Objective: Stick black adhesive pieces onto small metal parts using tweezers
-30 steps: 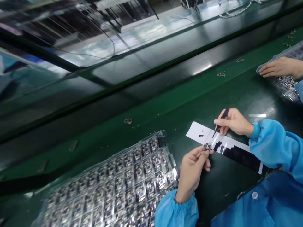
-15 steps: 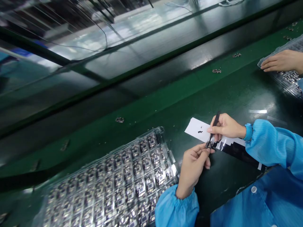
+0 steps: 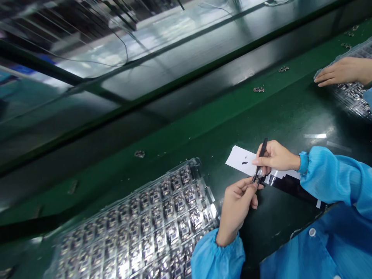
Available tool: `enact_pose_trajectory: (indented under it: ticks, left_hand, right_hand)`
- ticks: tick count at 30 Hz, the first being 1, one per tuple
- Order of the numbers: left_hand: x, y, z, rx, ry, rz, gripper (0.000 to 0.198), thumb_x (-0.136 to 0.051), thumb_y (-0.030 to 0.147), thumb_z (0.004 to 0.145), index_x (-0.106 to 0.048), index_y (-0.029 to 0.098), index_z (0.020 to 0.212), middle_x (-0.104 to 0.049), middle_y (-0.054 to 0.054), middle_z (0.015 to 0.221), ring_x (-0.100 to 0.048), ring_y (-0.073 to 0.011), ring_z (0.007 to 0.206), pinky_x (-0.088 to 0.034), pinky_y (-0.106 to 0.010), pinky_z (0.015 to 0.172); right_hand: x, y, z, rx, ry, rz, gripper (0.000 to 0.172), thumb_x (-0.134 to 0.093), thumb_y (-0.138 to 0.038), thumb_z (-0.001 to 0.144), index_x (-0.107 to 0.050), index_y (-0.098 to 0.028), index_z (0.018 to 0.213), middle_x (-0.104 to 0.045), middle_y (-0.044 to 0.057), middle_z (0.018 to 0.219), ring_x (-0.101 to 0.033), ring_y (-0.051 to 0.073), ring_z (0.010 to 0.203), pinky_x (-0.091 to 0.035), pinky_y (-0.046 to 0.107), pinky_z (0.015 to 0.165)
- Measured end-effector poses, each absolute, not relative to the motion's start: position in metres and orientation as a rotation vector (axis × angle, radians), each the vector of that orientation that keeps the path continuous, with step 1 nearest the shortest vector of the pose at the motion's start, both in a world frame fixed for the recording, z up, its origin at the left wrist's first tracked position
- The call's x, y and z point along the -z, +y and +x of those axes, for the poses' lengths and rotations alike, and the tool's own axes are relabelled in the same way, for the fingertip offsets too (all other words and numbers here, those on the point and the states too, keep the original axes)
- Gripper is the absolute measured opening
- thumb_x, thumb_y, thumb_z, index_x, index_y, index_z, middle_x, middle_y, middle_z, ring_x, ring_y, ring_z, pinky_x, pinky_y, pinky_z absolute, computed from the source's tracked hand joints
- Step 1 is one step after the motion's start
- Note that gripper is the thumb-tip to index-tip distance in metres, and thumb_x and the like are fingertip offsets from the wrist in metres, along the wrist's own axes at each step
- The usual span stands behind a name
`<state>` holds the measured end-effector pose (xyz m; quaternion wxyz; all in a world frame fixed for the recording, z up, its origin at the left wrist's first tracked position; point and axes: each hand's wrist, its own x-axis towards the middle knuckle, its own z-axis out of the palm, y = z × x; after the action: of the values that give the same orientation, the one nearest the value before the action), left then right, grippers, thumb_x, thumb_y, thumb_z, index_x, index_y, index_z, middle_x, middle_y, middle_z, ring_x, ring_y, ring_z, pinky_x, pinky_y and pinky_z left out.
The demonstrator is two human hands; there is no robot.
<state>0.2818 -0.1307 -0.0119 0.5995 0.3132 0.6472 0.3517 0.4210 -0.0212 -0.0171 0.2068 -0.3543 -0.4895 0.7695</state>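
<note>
Between the thumb and fingers of my left hand (image 3: 238,205) is a small circuit board (image 3: 256,179), partly hidden by the fingertips. My right hand (image 3: 277,155) grips black tweezers (image 3: 263,148) like a pen, their tips down at the board. Under my right hand lies a white backing sheet (image 3: 238,157) with small black pieces stuck on it. A wide black part of that sheet (image 3: 296,186) extends toward my right sleeve. To the left of my left hand sits a clear plastic tray (image 3: 200,164) filled with rows of similar boards.
Another person's hand (image 3: 343,71) rests on a second clear tray (image 3: 353,102) at the far right. Loose boards (image 3: 140,154) lie along the bench's green back strip. Two clear strips (image 3: 315,136) lie beyond my right wrist. A metal ledge (image 3: 174,77) runs behind the bench.
The view has shifted slightly, moving the loose boards a little left in the picture. Both hands keep nearly the same pose, with the tweezers still at the board.
</note>
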Motion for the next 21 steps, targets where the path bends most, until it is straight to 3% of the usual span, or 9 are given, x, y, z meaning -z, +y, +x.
enact_pose_trajectory:
  ticks: [5,11,14,21]
  left_hand:
    - [0.018,-0.133,0.28,-0.812,1.497,0.778,0.031,-0.059,0.039,0.079,-0.066,0.01,0.082,-0.053,0.001,0.043,-0.041,-0.0074,0.037,-0.033,-0.019,0.04]
    - [0.023,-0.135,0.278,-0.83,1.55,0.798,0.033,-0.059,0.042,0.079,-0.068,0.01,0.084,-0.051,0.002,0.041,-0.038,-0.0067,0.036,-0.03,-0.018,0.038]
    - [0.022,-0.137,0.282,-0.855,1.575,0.777,0.032,-0.06,0.041,0.078,-0.068,0.01,0.081,-0.054,0.0,0.044,-0.038,-0.0058,0.035,-0.029,-0.018,0.038]
    - [-0.033,-0.155,0.271,-0.842,1.604,0.829,0.035,-0.057,0.044,0.082,-0.067,0.011,0.089,-0.056,0.0,0.042,-0.049,-0.0097,0.039,-0.038,-0.02,0.043]
  right_hand:
    - [0.018,-0.023,0.421,-2.126,-1.399,-0.985,0.024,-0.073,-0.024,0.069,-0.051,-0.013,0.068,-0.054,-0.005,0.043,-0.056,0.009,0.039,-0.045,0.015,0.036]
    - [0.003,-0.033,0.424,-1.851,-1.515,-0.917,0.031,-0.077,-0.035,0.062,-0.056,-0.013,0.065,-0.06,0.0,0.06,-0.057,0.008,0.046,-0.046,0.018,0.041]
    - [-0.004,-0.027,0.43,-1.722,-1.49,-0.945,0.033,-0.075,-0.041,0.064,-0.057,-0.014,0.067,-0.059,0.0,0.057,-0.058,0.01,0.047,-0.048,0.021,0.043]
    - [0.011,0.006,0.454,-1.446,-1.298,-1.196,0.043,-0.075,-0.05,0.061,-0.055,-0.013,0.07,-0.059,0.001,0.049,-0.058,0.013,0.041,-0.049,0.023,0.039]
